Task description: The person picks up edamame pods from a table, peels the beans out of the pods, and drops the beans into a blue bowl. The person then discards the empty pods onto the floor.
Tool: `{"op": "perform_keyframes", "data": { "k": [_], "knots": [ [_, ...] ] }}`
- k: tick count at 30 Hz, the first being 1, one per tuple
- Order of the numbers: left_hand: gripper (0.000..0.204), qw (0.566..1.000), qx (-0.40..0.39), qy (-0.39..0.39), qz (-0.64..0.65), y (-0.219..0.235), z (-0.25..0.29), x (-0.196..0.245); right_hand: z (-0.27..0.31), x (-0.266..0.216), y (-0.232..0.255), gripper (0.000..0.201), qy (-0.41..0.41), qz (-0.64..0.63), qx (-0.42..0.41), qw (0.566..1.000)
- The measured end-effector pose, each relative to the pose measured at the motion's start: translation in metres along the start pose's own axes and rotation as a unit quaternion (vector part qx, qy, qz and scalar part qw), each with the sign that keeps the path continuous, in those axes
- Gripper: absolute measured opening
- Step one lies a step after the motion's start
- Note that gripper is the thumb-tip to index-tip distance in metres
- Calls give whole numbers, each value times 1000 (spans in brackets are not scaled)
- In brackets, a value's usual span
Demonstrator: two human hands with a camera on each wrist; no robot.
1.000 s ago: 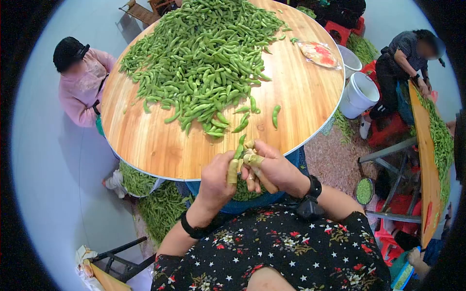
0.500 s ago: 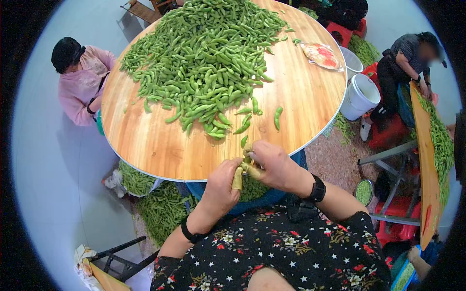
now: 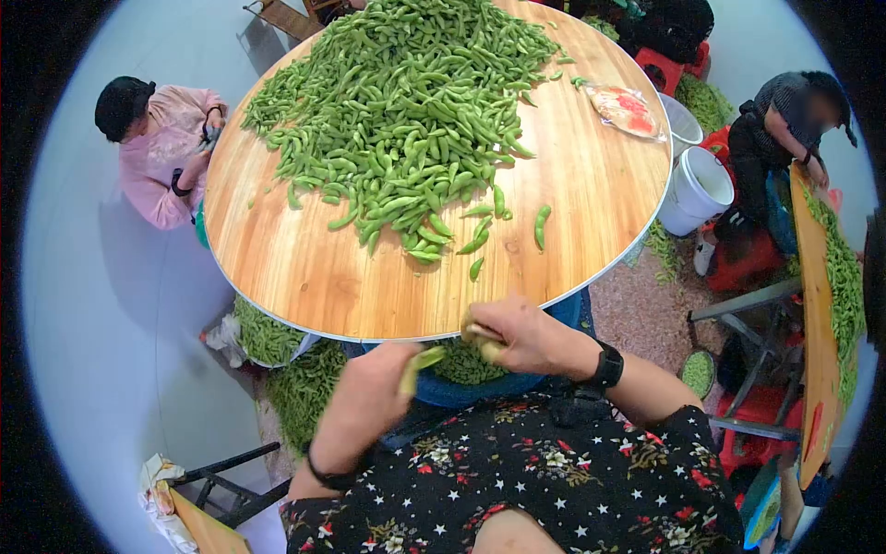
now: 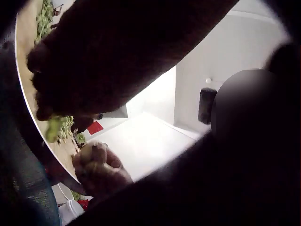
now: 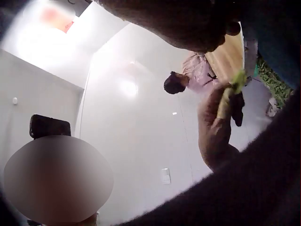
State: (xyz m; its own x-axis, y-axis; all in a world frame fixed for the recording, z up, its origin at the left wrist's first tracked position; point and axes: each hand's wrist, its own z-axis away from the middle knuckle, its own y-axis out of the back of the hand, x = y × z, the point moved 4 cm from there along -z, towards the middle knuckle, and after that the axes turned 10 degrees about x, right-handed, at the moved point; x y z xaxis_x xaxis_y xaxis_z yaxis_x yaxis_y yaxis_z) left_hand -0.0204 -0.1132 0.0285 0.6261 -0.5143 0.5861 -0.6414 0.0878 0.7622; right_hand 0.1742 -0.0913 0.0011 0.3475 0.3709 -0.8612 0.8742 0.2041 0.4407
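Note:
A large heap of green pods lies on the round wooden table, with a few loose pods near its front. Below the table's front edge, my left hand pinches a green pod between thumb and finger; the same pod shows in the right wrist view. My right hand is at the table edge with curled fingers, apart from the left; whether something is in it cannot be told. Between and below the hands, a blue tub holds shelled beans.
A plastic packet lies on the table's right side. White buckets stand beyond the right edge. One person in pink sits at the left, another in dark clothes works at a second table. More pods lie on the floor.
My hands were together and have moved apart, the left one down and to the left with a pod. A small pod at the table's front now lies clear of the hands.

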Motion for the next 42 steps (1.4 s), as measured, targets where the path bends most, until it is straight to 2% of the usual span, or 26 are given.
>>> {"op": "perform_keyframes", "data": {
  "k": [2,3,5,7,9,10,11,12,13,14,15,16,18,20,21,22,23,24,26,27,29,30,35,36,38,42],
  "knots": [
    [23,983,-110,59,-132,24,7,-11,8,4,-3,8,35,3,-91,995],
    [23,983,-111,58,-132,27,2,-7,10,4,-3,11,63,29,-116,991],
    [25,982,-39,63,-176,36,-22,-4,13,4,-5,11,54,27,-134,989],
    [26,983,17,-68,-170,26,-55,-7,14,1,-7,11,49,31,-153,987],
    [24,963,80,-166,-198,9,-98,-2,11,4,-5,21,-53,72,-146,985],
    [23,943,95,-212,-237,-3,-128,-7,12,8,-4,21,-48,82,-144,985],
    [23,921,102,-255,-277,-16,-148,-16,11,17,-5,27,-7,48,-78,996],
    [23,920,105,-257,-277,-21,-154,-24,11,20,-1,32,34,13,-11,999],
    [21,918,66,-253,-299,-28,-159,-32,11,17,6,32,35,15,-9,999],
    [18,914,25,-249,-320,-33,-162,-38,11,13,13,34,-5,4,-21,1000],
    [18,913,23,-252,-320,-34,-163,-40,12,11,18,36,-47,-9,-32,998],
    [16,915,47,-244,-318,-34,-160,-42,12,8,20,36,-51,-12,-29,998],
    [14,916,67,-236,-317,-34,-150,-36,11,14,23,37,-203,-171,5,964],
    [19,947,123,-223,-197,-22,-132,-13,6,15,26,35,-195,-188,37,962],
    [19,947,116,-224,-196,-24,-123,-7,3,15,28,35,-175,-168,65,968],
    [17,964,105,-191,-150,-25,-116,-3,0,13,31,35,-155,-147,91,973],
    [16,978,94,-156,-104,-27,-109,-1,-4,8,30,36,-158,-153,92,971],
    [16,978,91,-155,-103,-28,-102,2,-4,14,29,36,-161,-154,92,970],
    [17,987,99,-123,-35,-28,-92,3,-8,21,27,29,-46,-2,110,993],
    [17,987,97,-122,-35,-28,-90,2,-8,17,27,29,-48,-2,110,993],
    [18,992,68,-111,-4,-30,-86,-1,-7,13,28,23,-146,-105,102,978],
    [18,992,67,-110,-4,-29,-85,-1,-7,16,27,23,-147,-105,102,978],
    [18,989,63,-129,25,-30,-81,4,-5,14,24,19,-50,-14,67,996],
    [18,989,64,-128,26,-30,-79,3,-5,14,23,19,-51,-14,65,996],
    [18,994,32,-101,18,-32,-76,-2,-4,13,22,16,-7,27,62,998],
    [20,994,8,-112,9,-31,-71,-5,-2,12,19,15,42,69,69,994]
  ]
}}
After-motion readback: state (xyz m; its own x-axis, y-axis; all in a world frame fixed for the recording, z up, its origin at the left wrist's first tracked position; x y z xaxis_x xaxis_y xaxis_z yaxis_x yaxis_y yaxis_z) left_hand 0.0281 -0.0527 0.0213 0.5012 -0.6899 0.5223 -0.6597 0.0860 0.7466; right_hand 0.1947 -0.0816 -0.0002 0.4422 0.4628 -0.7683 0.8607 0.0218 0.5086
